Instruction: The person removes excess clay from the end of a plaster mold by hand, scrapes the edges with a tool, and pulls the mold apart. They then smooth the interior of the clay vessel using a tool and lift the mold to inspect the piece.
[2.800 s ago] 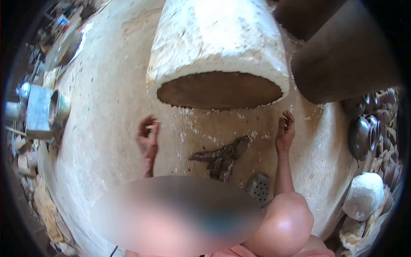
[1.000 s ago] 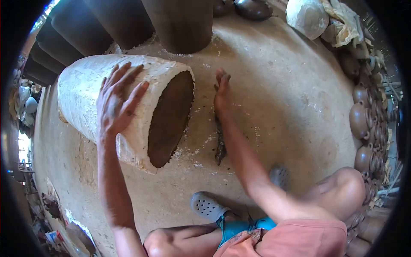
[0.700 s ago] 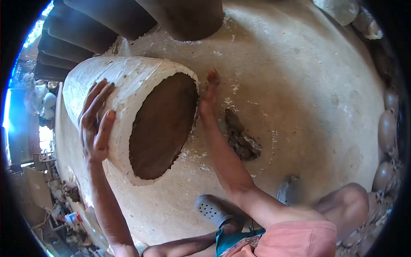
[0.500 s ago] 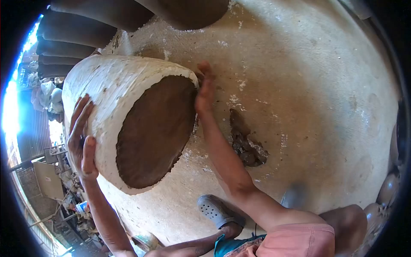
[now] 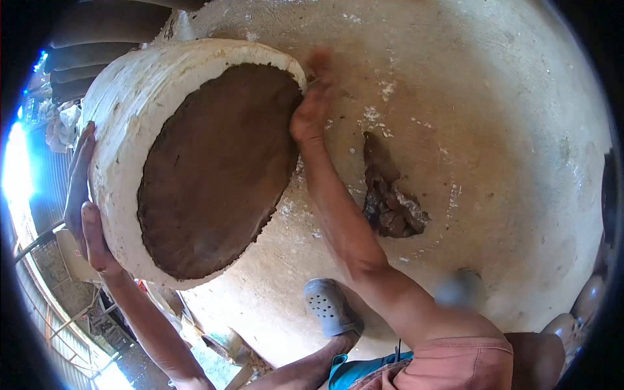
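Observation:
A large white plaster mould (image 5: 123, 107) stands tilted, its round end turned toward me. Brown clay (image 5: 218, 172) with a ragged rim covers that end. Against the mould's left side, my left hand (image 5: 84, 195) lies flat, with the thumb apart from the fingers. At the upper right rim is my right hand (image 5: 313, 107), its palm side by the mould and its fingers stretched out, smeared by motion. Right of my forearm, a heap of dark clay scraps (image 5: 393, 201) lies on the floor.
Large dark rounded forms (image 5: 110, 29) stand in a row at the upper left. White crumbs dot the concrete floor (image 5: 494, 195). My grey clog (image 5: 328, 307) is below the mould. Rounded pots (image 5: 588, 299) line the right edge, and clutter (image 5: 224, 351) sits at the lower left.
The mould appears larger and nearer, its clay end turned more toward me and shifted up and left. Both hands have moved up and left with it.

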A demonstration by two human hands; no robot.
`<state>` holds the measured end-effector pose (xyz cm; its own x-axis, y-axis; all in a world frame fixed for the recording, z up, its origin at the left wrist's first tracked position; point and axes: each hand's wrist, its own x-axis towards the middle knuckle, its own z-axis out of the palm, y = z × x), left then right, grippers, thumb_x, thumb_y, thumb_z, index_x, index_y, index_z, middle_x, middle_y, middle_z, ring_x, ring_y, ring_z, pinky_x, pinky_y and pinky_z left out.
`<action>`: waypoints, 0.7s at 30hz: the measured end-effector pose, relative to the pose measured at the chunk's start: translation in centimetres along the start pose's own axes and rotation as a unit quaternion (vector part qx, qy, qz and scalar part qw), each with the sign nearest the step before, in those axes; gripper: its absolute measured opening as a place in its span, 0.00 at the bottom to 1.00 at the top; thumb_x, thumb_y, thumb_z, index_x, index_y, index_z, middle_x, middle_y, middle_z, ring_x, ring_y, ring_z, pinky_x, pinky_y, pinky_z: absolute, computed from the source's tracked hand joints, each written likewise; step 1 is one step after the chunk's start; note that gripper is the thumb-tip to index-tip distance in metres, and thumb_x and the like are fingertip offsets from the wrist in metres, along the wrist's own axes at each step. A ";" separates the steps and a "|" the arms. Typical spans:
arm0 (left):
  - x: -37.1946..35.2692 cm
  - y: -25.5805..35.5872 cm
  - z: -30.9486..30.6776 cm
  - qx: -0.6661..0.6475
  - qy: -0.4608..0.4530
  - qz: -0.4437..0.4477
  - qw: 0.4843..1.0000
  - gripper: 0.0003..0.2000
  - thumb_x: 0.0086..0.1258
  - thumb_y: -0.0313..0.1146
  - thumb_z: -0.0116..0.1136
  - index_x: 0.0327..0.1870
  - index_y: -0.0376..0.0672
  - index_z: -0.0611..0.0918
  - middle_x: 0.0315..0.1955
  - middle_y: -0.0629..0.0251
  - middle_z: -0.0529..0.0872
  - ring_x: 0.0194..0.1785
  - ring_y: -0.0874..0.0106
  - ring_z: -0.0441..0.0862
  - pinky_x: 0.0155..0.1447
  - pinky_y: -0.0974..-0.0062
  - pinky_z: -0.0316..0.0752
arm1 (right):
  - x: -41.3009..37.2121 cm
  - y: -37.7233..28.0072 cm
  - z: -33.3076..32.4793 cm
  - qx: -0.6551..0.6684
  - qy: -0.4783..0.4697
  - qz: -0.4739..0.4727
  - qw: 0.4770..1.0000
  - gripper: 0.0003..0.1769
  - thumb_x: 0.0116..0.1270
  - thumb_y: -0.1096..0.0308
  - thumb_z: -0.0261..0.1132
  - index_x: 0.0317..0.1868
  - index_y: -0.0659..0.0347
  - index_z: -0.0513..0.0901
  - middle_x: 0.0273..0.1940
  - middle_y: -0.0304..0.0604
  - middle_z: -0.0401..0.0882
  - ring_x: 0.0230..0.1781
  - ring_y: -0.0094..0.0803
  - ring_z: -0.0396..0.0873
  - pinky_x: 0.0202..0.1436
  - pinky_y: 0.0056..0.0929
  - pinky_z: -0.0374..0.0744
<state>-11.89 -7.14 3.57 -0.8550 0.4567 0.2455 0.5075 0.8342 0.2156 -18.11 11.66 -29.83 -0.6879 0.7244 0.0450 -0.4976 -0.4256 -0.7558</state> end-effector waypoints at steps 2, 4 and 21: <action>-0.2 -0.5 0.0 -0.004 0.003 0.015 1.000 0.38 0.77 0.58 0.42 0.73 0.32 0.78 0.72 0.43 0.78 0.79 0.49 0.71 0.85 0.43 0.52 | -0.7 -0.2 -0.2 -0.016 -0.016 -0.059 0.998 0.38 0.84 0.38 0.47 0.81 0.55 0.67 0.77 0.41 0.69 0.77 0.39 0.66 0.83 0.44 0.59; 0.0 -1.4 -0.1 -0.008 0.010 0.050 0.999 0.37 0.77 0.57 0.41 0.73 0.32 0.77 0.72 0.44 0.78 0.78 0.50 0.71 0.85 0.45 0.53 | -1.0 -2.5 -1.5 0.012 -0.024 0.016 1.000 0.43 0.83 0.36 0.48 0.84 0.58 0.62 0.86 0.45 0.54 0.85 0.44 0.55 0.87 0.45 0.50; -0.8 -1.0 0.7 -0.014 0.028 0.034 0.999 0.37 0.81 0.60 0.41 0.74 0.35 0.78 0.70 0.46 0.81 0.75 0.53 0.76 0.82 0.53 0.63 | -10.3 0.7 -3.9 -0.107 -0.106 -0.054 0.987 0.53 0.81 0.29 0.40 0.87 0.64 0.42 0.89 0.49 0.33 0.90 0.41 0.29 0.89 0.44 0.30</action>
<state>-11.82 -8.13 2.50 -0.8112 0.4936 0.3136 0.5682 0.7921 0.2230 -9.34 6.03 -33.37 -0.7438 0.6195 0.2509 -0.4659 -0.2114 -0.8592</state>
